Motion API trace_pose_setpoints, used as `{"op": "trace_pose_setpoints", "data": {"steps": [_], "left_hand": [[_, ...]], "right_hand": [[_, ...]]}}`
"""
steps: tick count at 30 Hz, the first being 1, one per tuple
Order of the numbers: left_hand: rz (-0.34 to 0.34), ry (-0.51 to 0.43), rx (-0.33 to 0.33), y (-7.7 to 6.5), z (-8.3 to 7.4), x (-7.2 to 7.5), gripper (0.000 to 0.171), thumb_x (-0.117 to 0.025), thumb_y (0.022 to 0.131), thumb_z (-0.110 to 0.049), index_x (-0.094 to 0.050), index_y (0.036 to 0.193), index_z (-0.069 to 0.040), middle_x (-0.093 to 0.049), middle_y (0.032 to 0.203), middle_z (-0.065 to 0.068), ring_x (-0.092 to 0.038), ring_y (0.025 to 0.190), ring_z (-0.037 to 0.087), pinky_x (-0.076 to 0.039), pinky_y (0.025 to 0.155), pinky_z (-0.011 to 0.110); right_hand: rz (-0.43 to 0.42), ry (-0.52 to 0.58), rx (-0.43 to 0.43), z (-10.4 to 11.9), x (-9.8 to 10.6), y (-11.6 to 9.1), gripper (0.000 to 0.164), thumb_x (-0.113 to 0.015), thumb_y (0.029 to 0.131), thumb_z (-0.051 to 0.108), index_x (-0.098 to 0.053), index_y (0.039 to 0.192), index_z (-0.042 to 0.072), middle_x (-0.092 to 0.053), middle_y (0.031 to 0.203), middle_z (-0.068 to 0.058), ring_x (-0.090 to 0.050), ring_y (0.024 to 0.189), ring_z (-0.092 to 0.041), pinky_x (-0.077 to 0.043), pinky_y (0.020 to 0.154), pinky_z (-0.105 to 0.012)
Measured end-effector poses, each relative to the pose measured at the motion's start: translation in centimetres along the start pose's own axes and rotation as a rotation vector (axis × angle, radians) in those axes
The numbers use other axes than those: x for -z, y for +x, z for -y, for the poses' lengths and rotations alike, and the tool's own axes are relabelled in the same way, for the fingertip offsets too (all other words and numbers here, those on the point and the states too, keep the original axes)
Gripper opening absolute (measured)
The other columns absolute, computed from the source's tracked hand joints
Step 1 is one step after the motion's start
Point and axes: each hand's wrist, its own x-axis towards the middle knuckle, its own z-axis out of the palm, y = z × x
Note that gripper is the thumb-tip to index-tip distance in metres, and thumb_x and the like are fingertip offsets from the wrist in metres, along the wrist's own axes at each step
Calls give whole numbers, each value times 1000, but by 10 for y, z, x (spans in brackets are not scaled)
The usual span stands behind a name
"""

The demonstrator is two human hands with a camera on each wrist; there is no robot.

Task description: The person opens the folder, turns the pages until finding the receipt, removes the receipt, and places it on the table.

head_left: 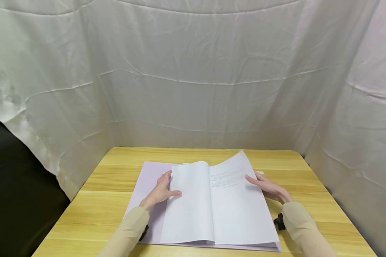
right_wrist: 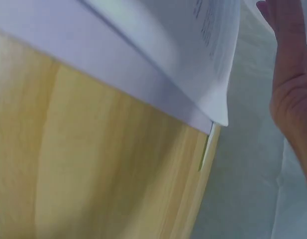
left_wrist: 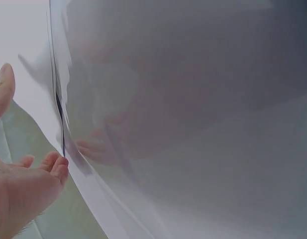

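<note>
Page [head_left: 241, 210], printed lines [head_left: 226, 179] seemingly illegible, right fingers [head_left: 252, 180] at its edge

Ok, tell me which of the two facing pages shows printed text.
The right-hand page, the one beside the right hand: lines of print show toward its far end, while the left-hand page looks blank.

Smooth pages [head_left: 238, 214] here, paper by the look, and the left wrist view catches a glossy, plastic-like sheen! Matt folder [head_left: 152, 175] at ten o'clock, smooth wood-grain table [head_left: 312, 192] out to three, and creased, satiny cloth [head_left: 196, 100] at twelve!
</note>
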Motion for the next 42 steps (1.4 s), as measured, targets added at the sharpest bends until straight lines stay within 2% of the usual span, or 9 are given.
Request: {"op": "trace_pose_setpoints", "data": {"steps": [4, 8, 11, 16, 19, 23, 27, 32, 42], "left_hand": [[9, -12, 6, -1, -1, 1, 106, -85, 81, -27, -18, 156, 7, -28, 157, 33, -23, 148, 50, -24, 121, 64], [10, -28, 3, -2, -2, 0, 109, -86, 80, -27, -16, 156, 7, -26, 159, 33, -23, 150, 49, -23, 123, 63], [14, -35, 1, -2, -4, -1, 111, -86, 79, -27, -14, 157, 7, -24, 160, 32, -22, 151, 49, -22, 123, 62], [36, -45, -16, -6, -10, 1, 114, -86, 79, -30, -13, 158, 5, -22, 162, 32, -23, 151, 49, -24, 123, 63], [49, -64, -24, -7, -13, 2, 115, -86, 79, -33, -12, 159, 3, -20, 163, 32, -22, 151, 49, -23, 122, 64], [62, -100, -17, -8, -17, 2, 114, -85, 80, -37, -11, 160, -1, -17, 165, 28, -18, 154, 46, -21, 123, 64], [69, -141, -15, -9, -22, 1, 113, -84, 81, -38, -13, 161, -3, -19, 166, 24, -18, 154, 45, -21, 123, 66], [89, -189, -10, -10, -29, 0, 112, -83, 82, -40, -12, 161, -6, -20, 167, 20, -16, 155, 43, -19, 123, 66], [112, -263, -4, -8, -37, -1, 109, -80, 84, -44, -11, 162, -8, -20, 168, 18, -16, 155, 43, -20, 122, 68]], "right_hand": [[53, 46, 5, 3, -5, -2, 75, -35, 110, 41, 18, 160, 25, -54, 142, -12, -64, 119, -21, -57, 97, -43], [101, 58, 9, 8, -14, -4, 73, -28, 109, 47, 20, 159, 23, -49, 148, -19, -61, 123, -21, -55, 101, -43], [147, 29, 24, 12, -19, -6, 74, -17, 107, 54, 16, 160, 14, -45, 150, -21, -58, 125, -19, -53, 104, -41], [206, -6, 39, 20, -28, -7, 91, 2, 100, 65, -7, 157, -5, -54, 136, -5, -57, 122, -13, -51, 103, -33], [207, 0, 33, 25, -32, -7, 100, 7, 95, 69, -10, 154, -10, -55, 132, -1, -57, 121, -10, -50, 103, -30], [193, 14, 28, 32, -39, -6, 103, 10, 93, 72, -1, 157, -8, -47, 145, -10, -52, 123, -5, -46, 104, -25], [208, 19, 67, 37, -46, -2, 99, 12, 92, 71, 8, 159, -3, -32, 156, -22, -48, 127, -6, -44, 106, -28], [215, 5, 114, 41, -53, 3, 94, 13, 93, 70, 11, 160, 3, -34, 152, -25, -52, 126, -11, -48, 104, -34], [218, -17, 126, 46, -64, 6, 91, 13, 92, 70, 16, 160, 10, -16, 158, -37, -50, 129, -16, -49, 104, -34]]}}
